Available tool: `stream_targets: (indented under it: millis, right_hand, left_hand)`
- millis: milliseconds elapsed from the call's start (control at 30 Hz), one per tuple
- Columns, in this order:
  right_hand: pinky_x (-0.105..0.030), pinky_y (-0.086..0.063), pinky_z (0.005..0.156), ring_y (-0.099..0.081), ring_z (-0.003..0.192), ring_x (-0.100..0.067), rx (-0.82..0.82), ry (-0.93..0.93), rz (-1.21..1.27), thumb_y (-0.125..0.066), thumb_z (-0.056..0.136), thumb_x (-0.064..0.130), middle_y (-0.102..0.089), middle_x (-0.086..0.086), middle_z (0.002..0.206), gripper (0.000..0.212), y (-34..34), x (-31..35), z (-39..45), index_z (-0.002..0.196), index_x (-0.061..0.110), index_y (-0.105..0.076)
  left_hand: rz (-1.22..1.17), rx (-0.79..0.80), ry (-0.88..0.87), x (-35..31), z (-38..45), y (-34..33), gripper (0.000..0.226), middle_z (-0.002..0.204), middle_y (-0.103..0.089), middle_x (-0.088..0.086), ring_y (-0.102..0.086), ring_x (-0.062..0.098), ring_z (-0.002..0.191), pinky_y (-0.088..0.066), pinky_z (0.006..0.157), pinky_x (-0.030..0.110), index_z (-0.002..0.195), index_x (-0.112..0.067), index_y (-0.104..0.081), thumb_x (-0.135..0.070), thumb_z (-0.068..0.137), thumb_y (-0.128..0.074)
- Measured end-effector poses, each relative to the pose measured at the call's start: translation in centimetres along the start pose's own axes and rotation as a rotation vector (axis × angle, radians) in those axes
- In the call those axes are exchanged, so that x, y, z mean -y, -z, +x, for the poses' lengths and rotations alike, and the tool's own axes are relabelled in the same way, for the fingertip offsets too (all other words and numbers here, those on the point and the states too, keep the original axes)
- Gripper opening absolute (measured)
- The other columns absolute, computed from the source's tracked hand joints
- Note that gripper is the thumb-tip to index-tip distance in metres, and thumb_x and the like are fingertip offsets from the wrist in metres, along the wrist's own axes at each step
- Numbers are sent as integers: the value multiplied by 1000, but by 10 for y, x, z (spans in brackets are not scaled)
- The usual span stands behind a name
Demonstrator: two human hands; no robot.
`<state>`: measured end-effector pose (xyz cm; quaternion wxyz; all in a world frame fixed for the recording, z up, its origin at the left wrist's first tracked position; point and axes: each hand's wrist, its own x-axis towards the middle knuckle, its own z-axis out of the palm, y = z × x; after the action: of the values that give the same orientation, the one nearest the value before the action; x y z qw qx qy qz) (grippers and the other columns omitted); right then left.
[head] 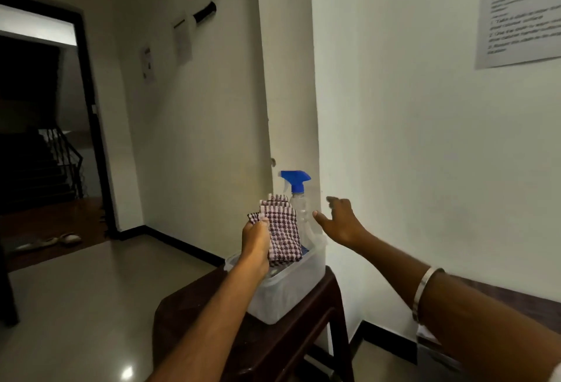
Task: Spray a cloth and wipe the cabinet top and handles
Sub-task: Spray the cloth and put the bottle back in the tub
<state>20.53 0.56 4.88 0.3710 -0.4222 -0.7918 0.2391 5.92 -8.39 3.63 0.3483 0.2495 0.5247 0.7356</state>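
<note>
Doorway [45, 108]: I am seeing it standing dark at the far left, with a stair railing [65, 157] showing through it and pale sandals [50, 242] lying on the floor before it.
Left wall: papers [182, 37] are hanging on it, too blurred for me to read.
Left hand [256, 243]: I am watching it clenching a folded checked cloth [280, 230], thumb on the near face, holding the cloth upright above the tub.
Cloth: it is sitting in the left hand, its lower edge dipping just inside the tub, with the bottle right behind it.
Tub [288, 287]: this clear plastic box is resting on the dark wooden worktop [258, 339], against the wall corner.
Spray bottle [299, 199]: it is standing upright in the tub, clear body, blue trigger head with the nozzle pointing left.
Right hand [340, 222]: I am seeing it hanging released, fingers spread, just beside the bottle on its right; I cannot tell whether the thumb is touching it.
Right wrist: a metal bangle [428, 290] is circling the forearm.
Right wall: a printed notice [522, 8] is hanging at the top corner, its text unreadable to me.
</note>
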Motion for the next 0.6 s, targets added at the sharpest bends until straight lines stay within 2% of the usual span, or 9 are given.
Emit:
stream_targets:
  millis: [100, 167, 200, 300, 467, 600]
  right_hand:
    - [-34, -45, 101, -55, 120, -26, 15, 49, 104, -49, 99, 33, -52, -14, 137, 48, 7, 4, -20, 138, 5, -46]
    - [-36, -49, 99, -60, 110, -22, 50, 57, 205, -45, 101, 33, -61, -11, 127, 39, 11, 1, -36, 127, 6, -55]
    - [-38, -51, 98, -62, 107, -21, 76, 44, 283, -44, 101, 33, -63, -10, 123, 37, 13, -2, -42, 123, 8, -58]
    - [-39, -53, 96, -66, 103, -21, 127, -34, 512, -44, 100, 36, -68, -10, 114, 37, 25, -18, -60, 116, 6, -61]
    - [-39, -54, 93, -65, 109, -25, 130, -17, 823, -46, 100, 34, -68, -12, 119, 38, 53, -56, -83, 124, 7, -58]
    - [-43, -48, 100, -60, 119, -31, 138, -9, 970, -54, 93, 34, -63, -16, 126, 45, 76, -91, -98, 130, 7, -55]
  left_hand:
    - [-68, 62, 40, 0, -21, -13, 29, 99, -70, 14, -68, 27, 79, -56, 56, 31, 114, -3, -61, -8, 96, -39]
    - [-105, 102, 64, 2, -33, -26, 31, 99, -69, 15, -67, 29, 80, -56, 68, 39, 118, -1, -59, -8, 97, -38]
    - [-117, 123, 67, 3, -40, -32, 31, 98, -68, 16, -66, 29, 80, -55, 68, 40, 118, 0, -58, -6, 97, -37]
    - [-163, 209, 90, 9, -63, -55, 29, 93, -66, 16, -65, 30, 79, -53, 63, 41, 112, -2, -59, -2, 96, -35]
    - [-196, 309, 155, 29, -92, -97, 26, 88, -64, 16, -62, 31, 78, -47, 80, 52, 95, -4, -59, -2, 96, -32]
    - [-127, 373, 216, 54, -109, -135, 29, 89, -65, 16, -62, 32, 78, -50, 79, 51, 91, -6, -61, -6, 98, -33]
